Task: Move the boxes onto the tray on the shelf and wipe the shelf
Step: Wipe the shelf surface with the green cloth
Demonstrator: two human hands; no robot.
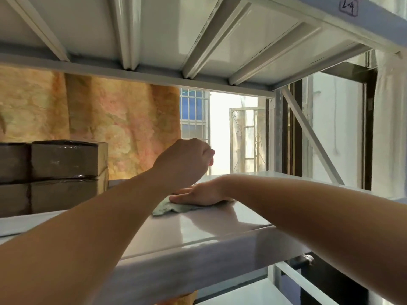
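Observation:
Several brown taped boxes [63, 175] stand stacked in two layers at the left of the white metal shelf [220, 225]. I cannot make out a tray under them. My right hand [198, 194] lies flat, pressing a pale green cloth [174, 208] onto the shelf surface near its middle. My left hand [187, 159] hovers just above and behind the right hand, curled into a loose fist with nothing visible in it.
The shelf above [198, 40] hangs low overhead with metal ribs. A diagonal brace [312, 137] and upright post stand at the right end. An orange patterned curtain [99, 119] and a barred window lie behind. A lower shelf [253, 291] shows below.

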